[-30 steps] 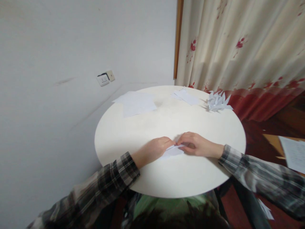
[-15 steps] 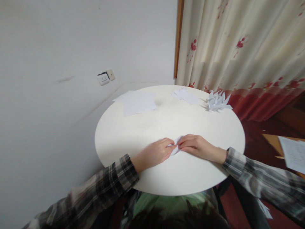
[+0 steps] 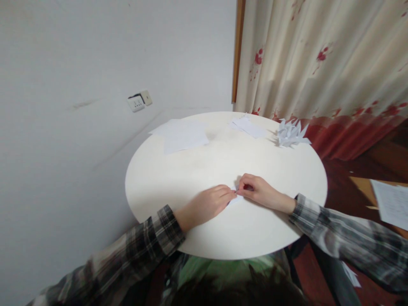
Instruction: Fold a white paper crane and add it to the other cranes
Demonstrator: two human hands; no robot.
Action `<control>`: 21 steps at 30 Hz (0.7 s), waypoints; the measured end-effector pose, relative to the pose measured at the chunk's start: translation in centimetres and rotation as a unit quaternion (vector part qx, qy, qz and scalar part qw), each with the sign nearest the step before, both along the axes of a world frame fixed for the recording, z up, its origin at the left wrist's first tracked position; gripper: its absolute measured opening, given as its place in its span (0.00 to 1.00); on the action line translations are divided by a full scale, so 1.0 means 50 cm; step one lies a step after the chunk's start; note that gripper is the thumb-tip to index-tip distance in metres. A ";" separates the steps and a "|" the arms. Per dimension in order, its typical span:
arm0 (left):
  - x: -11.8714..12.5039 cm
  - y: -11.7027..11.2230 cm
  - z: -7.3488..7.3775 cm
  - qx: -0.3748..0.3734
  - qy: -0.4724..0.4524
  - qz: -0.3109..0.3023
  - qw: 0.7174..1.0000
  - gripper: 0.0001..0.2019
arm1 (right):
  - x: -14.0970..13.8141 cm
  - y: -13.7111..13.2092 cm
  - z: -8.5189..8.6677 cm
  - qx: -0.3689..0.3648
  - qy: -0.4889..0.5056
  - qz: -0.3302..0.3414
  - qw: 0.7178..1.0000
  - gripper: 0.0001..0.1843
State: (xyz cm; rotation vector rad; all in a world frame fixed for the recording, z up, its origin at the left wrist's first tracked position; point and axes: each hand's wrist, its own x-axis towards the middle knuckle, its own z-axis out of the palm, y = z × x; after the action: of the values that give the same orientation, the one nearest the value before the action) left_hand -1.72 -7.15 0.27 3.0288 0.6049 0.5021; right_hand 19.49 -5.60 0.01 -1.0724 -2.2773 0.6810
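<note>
White paper point(image 3: 235, 199), small and folded, lies near the close edge of a round worktop point(image 3: 223, 236), seen from the head camera. Right hand point(image 3: 263, 191): thumb and forefinger closed in a pinch on its edge. Left hand point(image 3: 210, 205): fingers together, laid over its other side (whether they grip it, I cannot tell). Beyond lie large sheets point(image 3: 186, 138), smaller pieces point(image 3: 250, 127) and a spiky folded pile point(image 3: 291, 135), near a floral curtain point(image 3: 318, 80).
</note>
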 end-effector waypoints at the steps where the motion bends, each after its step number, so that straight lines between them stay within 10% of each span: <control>1: 0.000 0.000 0.000 0.005 0.000 -0.003 1.000 0.13 | -0.002 0.000 0.001 0.000 -0.006 -0.005 1.000 0.06; 21: -0.005 0.000 -0.004 0.019 0.000 0.029 0.999 0.14 | -0.005 -0.025 0.011 0.028 -0.064 -0.052 0.996 0.03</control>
State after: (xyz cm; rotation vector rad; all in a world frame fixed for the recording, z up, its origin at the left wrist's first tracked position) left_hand -1.96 -7.15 0.05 3.0535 0.6937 0.5215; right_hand 19.24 -6.85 0.56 -1.2292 -2.3143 0.5182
